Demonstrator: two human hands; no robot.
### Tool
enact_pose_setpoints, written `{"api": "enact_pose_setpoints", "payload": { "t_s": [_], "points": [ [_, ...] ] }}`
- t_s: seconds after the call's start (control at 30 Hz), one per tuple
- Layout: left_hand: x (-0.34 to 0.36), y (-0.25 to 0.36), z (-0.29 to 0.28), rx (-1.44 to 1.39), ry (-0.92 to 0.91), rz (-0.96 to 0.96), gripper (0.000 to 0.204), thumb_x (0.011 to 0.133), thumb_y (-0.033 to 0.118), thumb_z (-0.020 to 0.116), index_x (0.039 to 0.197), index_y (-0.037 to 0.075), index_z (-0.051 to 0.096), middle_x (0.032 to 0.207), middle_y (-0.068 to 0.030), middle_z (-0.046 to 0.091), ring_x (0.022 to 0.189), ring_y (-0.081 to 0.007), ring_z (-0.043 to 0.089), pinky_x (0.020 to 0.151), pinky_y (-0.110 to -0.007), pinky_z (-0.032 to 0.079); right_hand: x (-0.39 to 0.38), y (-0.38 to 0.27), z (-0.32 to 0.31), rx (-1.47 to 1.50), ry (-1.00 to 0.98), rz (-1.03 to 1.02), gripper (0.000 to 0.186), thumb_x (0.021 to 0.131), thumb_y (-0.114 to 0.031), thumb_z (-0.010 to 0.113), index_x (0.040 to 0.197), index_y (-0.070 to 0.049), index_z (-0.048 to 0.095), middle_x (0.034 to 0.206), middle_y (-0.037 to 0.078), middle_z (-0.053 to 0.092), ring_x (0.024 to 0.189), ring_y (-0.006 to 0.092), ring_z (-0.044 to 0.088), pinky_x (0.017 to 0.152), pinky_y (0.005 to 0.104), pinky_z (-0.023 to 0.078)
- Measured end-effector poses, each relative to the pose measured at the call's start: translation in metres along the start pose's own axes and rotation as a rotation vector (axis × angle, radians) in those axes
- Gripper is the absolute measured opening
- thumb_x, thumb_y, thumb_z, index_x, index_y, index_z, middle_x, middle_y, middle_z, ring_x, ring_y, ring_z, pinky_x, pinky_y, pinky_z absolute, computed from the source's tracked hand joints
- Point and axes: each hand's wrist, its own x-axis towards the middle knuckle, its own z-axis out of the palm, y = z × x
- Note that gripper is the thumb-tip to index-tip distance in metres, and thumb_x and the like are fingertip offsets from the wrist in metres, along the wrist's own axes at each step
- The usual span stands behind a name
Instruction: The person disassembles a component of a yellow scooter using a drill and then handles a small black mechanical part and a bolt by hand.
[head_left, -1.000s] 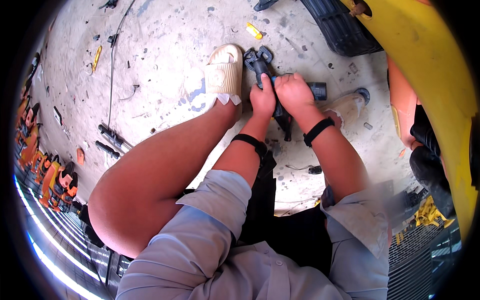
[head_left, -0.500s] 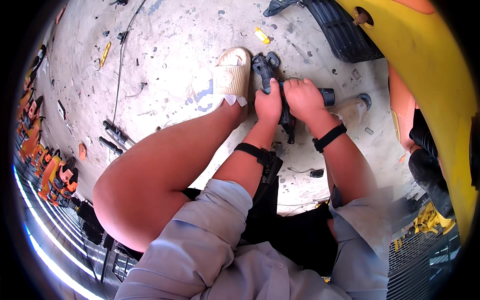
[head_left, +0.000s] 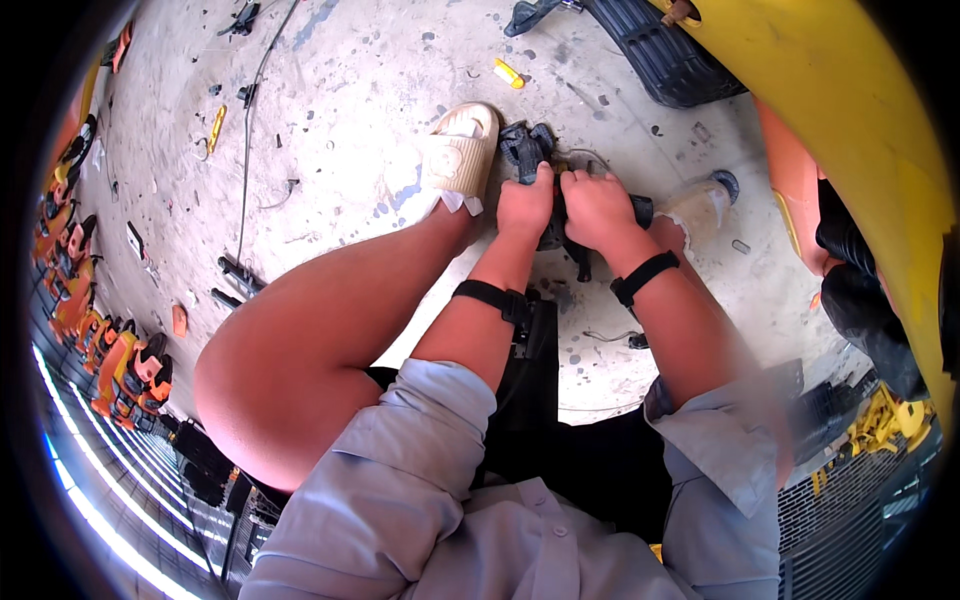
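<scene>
A black mechanical part (head_left: 527, 150) with a knobby end lies low over the floor between my feet; its exact kind is unclear. My left hand (head_left: 525, 208) is closed round its left side, thumb up along it. On the other side my right hand (head_left: 598, 212) grips it with bent fingers, close to the left hand. A black cylindrical end (head_left: 642, 210) sticks out to the right of that hand, and a narrow black piece (head_left: 581, 262) hangs below. My fingers hide the middle. A thin cable (head_left: 590, 157) curves behind the right hand.
My left foot in a beige slide (head_left: 462, 155) is just left of the part. A large yellow body (head_left: 850, 120) looms at the right, near a black ribbed piece (head_left: 665, 55). Rows of orange-and-black items (head_left: 125, 370) line the left. A long cable (head_left: 255, 110) crosses the floor.
The part's knobby end looks more foreshortened and tilted than before. Both hands keep their grip and stay close together. The whole view has shifted slightly.
</scene>
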Motion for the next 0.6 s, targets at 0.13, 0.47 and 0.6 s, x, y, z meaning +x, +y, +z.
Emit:
{"api": "enact_pose_setpoints", "payload": {
  "t_s": [0.13, 0.47, 0.6],
  "points": [
    [0.002, -0.007, -0.002, -0.013, -0.103, -0.034, 0.089, 0.082, 0.064, 0.069, 0.122, -0.015, 0.063, 0.122, -0.0292, 0.067, 0.111, -0.0387, 0.069, 0.093, -0.043, 0.054, -0.011, -0.011, 0.0, 0.021, -0.041, 0.076, 0.04, 0.077, -0.014, 0.071, 0.114, -0.005, 0.062, 0.109, 0.014, 0.069, 0.095, 0.0311, 0.071, 0.087, 0.0419, 0.054],
    [0.005, -0.015, -0.029, -0.016, -0.205, 0.052, 0.072, 0.082, 0.044, 0.077, 0.116, -0.017, 0.064, 0.113, -0.0229, 0.07, 0.095, -0.029, 0.072, 0.077, -0.042, 0.057, -0.012, -0.04, -0.013, 0.217, -0.109, 0.243, 0.033, 0.078, -0.02, 0.072, 0.107, -0.004, 0.064, 0.106, 0.02, 0.073, 0.1, 0.0372, 0.071, 0.086, 0.0489, 0.057],
    [-0.022, 0.008, -0.063, 0.355, -0.214, 0.206, 0.06, 0.087, 0.046, 0.068, 0.116, -0.007, 0.071, 0.117, -0.0232, 0.072, 0.108, -0.0356, 0.071, 0.091, -0.043, 0.055, -0.019, -0.065, -0.034, 0.265, -0.163, 0.344, 0.032, 0.083, -0.023, 0.069, 0.111, -0.008, 0.071, 0.113, 0.016, 0.074, 0.106, 0.0363, 0.071, 0.091, 0.0445, 0.057]
  ]
}}
